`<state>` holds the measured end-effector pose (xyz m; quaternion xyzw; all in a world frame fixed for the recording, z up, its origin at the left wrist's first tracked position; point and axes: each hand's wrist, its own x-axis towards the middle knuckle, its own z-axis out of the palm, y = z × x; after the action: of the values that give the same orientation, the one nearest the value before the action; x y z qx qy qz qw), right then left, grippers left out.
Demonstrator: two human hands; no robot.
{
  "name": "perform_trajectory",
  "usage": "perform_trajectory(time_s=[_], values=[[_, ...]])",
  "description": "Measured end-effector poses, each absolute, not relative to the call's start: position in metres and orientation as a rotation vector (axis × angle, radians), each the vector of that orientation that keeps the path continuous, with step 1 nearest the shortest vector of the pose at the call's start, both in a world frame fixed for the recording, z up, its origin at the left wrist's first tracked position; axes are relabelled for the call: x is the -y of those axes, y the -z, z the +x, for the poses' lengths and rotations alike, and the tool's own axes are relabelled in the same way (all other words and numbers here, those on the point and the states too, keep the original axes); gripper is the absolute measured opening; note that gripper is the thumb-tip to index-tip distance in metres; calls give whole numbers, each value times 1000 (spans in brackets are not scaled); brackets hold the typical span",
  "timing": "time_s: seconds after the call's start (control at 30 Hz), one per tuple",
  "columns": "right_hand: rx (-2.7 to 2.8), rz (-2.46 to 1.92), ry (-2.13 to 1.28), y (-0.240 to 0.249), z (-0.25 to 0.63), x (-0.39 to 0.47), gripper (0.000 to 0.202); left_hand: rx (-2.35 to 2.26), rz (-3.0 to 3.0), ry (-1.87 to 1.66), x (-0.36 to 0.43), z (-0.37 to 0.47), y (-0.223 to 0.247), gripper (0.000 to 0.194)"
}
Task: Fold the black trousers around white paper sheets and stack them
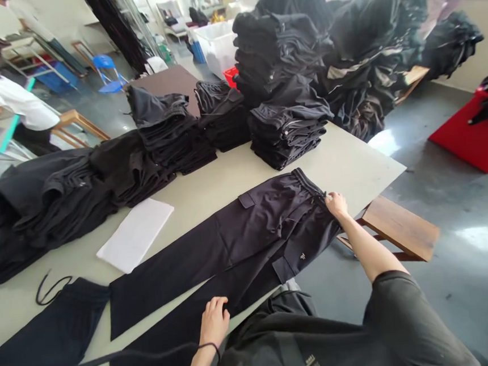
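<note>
Black cargo trousers [257, 233] lie spread lengthwise across the table, waistband to the right and both legs pointing left. My right hand [336, 204] is closed on the edge of their elastic waistband. Lower down, my left hand [214, 320] rests on the nearer trouser leg, fingers stretched out and holding nothing. A small light emblem shows beside the near flap pocket. Another dark garment [56, 336] with a loose drawcord lies at the left, next to the trouser hems.
The pale table [361, 153] ends at a corner on the right. Folded dark garments [288, 130] and a long row of piles [110, 172] line its far side. A white stack of sheets [136, 235] lies between. A wooden stool [401, 227] stands right; a co-worker's white sleeve [18, 97] shows left.
</note>
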<state>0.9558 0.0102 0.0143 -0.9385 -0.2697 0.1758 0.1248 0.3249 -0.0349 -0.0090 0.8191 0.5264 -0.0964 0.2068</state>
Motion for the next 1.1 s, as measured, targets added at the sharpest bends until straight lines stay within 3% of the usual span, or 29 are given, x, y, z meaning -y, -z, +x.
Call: perform_trajectory(time_s=[0.17, 0.33, 0.47, 0.57, 0.73, 0.93, 1.1], values=[[776, -2701, -729, 0, 959, -60, 60, -1540, 2236, 560, 13, 350, -8, 20], [936, -2580, -797, 11, 981, -65, 36, -1630, 2117, 609, -3, 361, 0, 19], [921, -2565, -839, 13, 999, -53, 31, -1633, 2070, 551, -7, 358, 10, 22], [884, -2608, -807, 11, 1000, -50, 31, -1648, 2043, 492, -6, 356, 15, 24], [858, -2626, -745, 3, 988, -34, 47, -1702, 2034, 474, -5, 358, 20, 24], [1125, -2719, -503, -12, 977, 25, 30, -1686, 2053, 525, -7, 363, 16, 24], [1068, -2714, -348, -39, 977, 27, 35, -1702, 2033, 590, -9, 368, 11, 24]])
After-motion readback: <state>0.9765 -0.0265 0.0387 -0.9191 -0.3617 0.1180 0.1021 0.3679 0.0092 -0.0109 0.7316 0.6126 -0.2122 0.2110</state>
